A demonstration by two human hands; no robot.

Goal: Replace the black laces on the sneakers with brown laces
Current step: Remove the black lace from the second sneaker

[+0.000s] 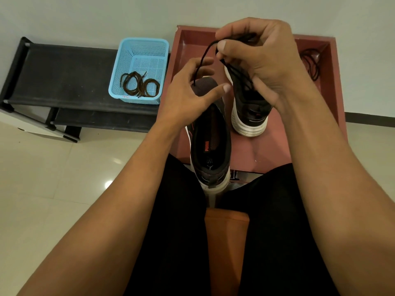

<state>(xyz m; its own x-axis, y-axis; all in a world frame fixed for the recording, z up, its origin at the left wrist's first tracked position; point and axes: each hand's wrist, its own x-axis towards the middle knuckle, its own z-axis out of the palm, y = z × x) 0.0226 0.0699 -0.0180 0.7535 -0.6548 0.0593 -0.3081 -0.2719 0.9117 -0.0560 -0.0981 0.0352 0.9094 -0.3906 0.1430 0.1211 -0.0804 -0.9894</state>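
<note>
The black lace (202, 58) runs as a thin round cord on a slant, from high on the right down to the left. Its upper part is pinched under the thumb of the right hand (263, 63), whose curled fingers also gather several dark loops just above the second sneaker (250, 116). The lower tip hangs into the hollow of the left hand (188, 97). That hand's fingers are half curled about the tip with the thumb stretched out, and I cannot tell whether they actually pinch it. The near sneaker (210, 142) lies between the knees, long axis pointing away from the person, heel close and toe hidden beneath the left hand. Its upper is dark knit with a soft padded collar over a thick white ribbed sole. The second sneaker, of the same make, stands in the reddish hard-walled tray (277, 150), heel toward the person. The brown laces (139, 85) lie loosely coiled in a pale blue perforated plastic basket (147, 50) on the black bench (64, 77), well off to the left. So the left hand is probably the nearer for fetching them. A coil of black cord (312, 63) rests in the tray's far right corner.
</note>
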